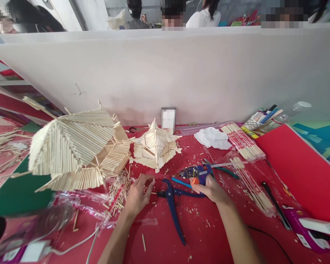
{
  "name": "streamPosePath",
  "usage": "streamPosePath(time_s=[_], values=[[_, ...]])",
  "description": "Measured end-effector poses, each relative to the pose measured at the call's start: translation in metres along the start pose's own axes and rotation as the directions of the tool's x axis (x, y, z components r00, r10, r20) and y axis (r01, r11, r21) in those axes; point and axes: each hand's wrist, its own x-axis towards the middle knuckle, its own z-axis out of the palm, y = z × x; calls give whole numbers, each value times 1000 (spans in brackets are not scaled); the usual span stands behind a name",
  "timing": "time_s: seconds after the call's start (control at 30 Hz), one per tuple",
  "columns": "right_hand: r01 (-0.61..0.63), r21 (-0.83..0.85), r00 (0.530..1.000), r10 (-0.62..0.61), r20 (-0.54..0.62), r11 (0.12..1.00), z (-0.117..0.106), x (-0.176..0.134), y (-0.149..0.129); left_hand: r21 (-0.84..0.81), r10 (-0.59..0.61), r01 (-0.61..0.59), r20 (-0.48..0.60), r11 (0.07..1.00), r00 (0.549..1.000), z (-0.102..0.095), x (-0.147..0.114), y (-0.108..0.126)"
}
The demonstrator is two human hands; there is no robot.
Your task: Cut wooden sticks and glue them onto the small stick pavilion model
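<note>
My right hand (211,189) is wrapped round the handle of a blue hot glue gun (203,172). An orange trigger shows under its fingers, and a clear glue stick (228,164) juts from the back. My left hand (139,192) hovers by a heap of cut stick pieces (119,189), thumb and forefinger apart; its other fingers are partly hidden. Between the hands lies a blue-handled cutter (171,205), jaws spread. Beyond them stands a small tiered roof model (155,145) made of sticks. A larger stick roof (71,143) rises at the left.
Wrapped stick bundles (244,141), crumpled white tissue (212,138) and green-handled pliers (225,170) lie to the right, beside a red board (299,168). At the lower left are a clear bottle (44,223) and a white cable (74,244). A pale partition (165,69) stands behind.
</note>
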Motion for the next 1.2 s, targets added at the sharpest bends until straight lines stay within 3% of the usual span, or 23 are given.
streamPosePath(time_s=[0.13,0.27,0.4,0.5,0.57,0.67,0.8,0.87,0.93,1.2], values=[[-66,-380,998,67,-11,923,-9,-1,-14,-10,1,-1,-15,1000,1000,-1,1,0],[-123,-764,988,9,-151,634,-9,1,-19,-32,4,-4,-12,999,1000,-3,2,1],[-175,-911,984,49,-169,373,-1,10,-14,-72,34,-33,10,997,999,-5,3,1],[-184,-938,983,49,-178,293,4,14,-10,-128,47,-44,25,991,999,-5,2,3],[-174,-943,983,1,-182,283,8,11,-9,-179,26,-19,38,984,999,-5,1,6],[-72,-931,979,-153,-134,357,18,1,-15,-292,-77,86,42,953,996,-3,0,13],[233,-837,928,-369,40,495,44,-11,-26,-486,-190,209,89,849,978,3,-2,22],[399,-766,886,-428,179,505,60,-13,-29,-559,-205,237,120,795,971,5,-2,26],[481,-726,848,-471,244,490,73,-13,-29,-604,-211,252,139,756,967,7,-2,29],[561,-689,744,-644,176,459,88,-6,-24,-654,-224,306,209,692,952,6,0,30]])
